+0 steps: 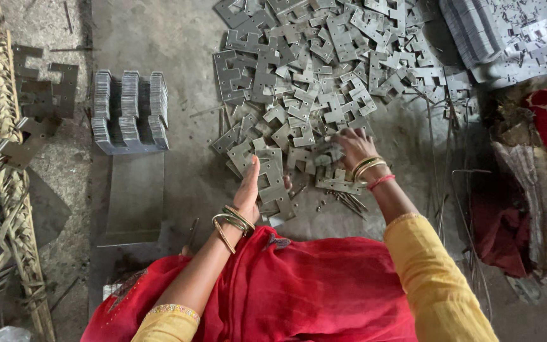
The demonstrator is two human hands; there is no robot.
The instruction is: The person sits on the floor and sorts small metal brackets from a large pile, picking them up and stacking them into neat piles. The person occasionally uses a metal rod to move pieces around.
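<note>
L hand (249, 190) holds a small stack of notched metal plates (272, 180) upright; R hand (352, 147) reaches into loose plate pile (330, 69) at 12 — neat stacked plates (130, 111) at 10.

I have only one view, from the camera on the person's head; it looks steeply down and a little forward, over the red cloth (299, 285) on the lap to the concrete floor (159, 38); it sits near, so both forearms enter from the bottom edge; the pile of metal plates (324, 69) fills the upper middle; no second view shares this scene.
</note>
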